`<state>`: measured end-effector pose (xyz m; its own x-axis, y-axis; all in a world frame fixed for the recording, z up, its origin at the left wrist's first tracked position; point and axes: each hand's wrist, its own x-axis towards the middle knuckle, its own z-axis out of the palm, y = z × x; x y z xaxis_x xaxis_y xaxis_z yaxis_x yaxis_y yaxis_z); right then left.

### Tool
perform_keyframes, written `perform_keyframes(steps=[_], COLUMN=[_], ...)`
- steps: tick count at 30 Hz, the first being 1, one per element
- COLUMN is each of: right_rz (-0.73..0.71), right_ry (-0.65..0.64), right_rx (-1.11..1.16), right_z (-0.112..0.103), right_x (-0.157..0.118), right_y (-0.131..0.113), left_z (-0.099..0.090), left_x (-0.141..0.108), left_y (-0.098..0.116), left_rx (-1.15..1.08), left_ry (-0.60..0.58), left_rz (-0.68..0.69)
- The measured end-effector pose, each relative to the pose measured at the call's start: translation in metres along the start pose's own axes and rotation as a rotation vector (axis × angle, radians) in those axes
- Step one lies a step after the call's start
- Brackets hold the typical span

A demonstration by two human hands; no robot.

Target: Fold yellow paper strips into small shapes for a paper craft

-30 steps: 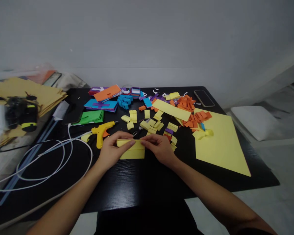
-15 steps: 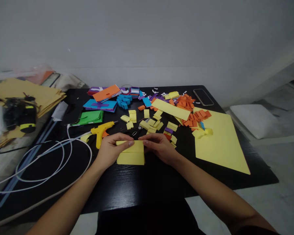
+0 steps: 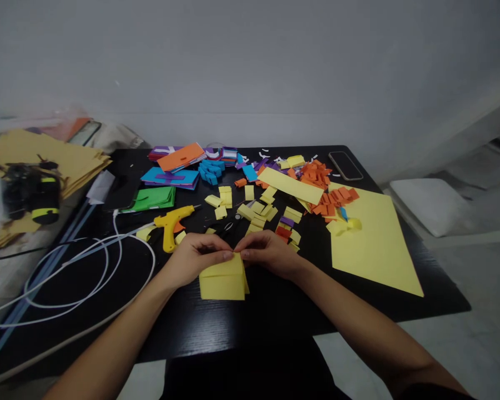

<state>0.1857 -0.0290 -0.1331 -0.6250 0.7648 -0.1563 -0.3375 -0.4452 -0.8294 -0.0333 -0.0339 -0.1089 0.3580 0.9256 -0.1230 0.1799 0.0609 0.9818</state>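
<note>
Paper, folded yellow (image 3: 221,288): my left hand (image 3: 198,256) and right hand (image 3: 269,254) are pinching it, apparently aligning, likely needing even pressure next.

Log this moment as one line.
left hand: holding folded yellow paper | right hand: pinching its top edge | yellow glue gun: lying on black table

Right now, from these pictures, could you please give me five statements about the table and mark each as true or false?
1. Both the left hand and right hand touch the folded yellow paper. True.
2. The glue gun is blue. False: the glue gun is yellow.
3. A phone lies near the far right corner. True.
4. The green paper lies right of the orange pieces. False: the green paper lies left.
5. The large yellow sheet lies right of both hands. True.
</note>
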Motion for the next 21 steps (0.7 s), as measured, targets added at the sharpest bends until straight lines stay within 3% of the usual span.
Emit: perform_keyframes(steps=[7,21], right_rz=[0.032,0.049], right_ry=[0.006,0.009], right_rx=[-0.026,-0.029], right_z=[-0.0011,-0.0012], right_x=[-0.0006,-0.0004], right_y=[-0.0013,-0.0015], left_z=[-0.0011,0.0003], left_x=[-0.0011,-0.0025], left_y=[-0.0009,-0.0037], left_rx=[-0.028,0.006], left_ry=[-0.083,-0.062], left_rz=[-0.049,-0.042])
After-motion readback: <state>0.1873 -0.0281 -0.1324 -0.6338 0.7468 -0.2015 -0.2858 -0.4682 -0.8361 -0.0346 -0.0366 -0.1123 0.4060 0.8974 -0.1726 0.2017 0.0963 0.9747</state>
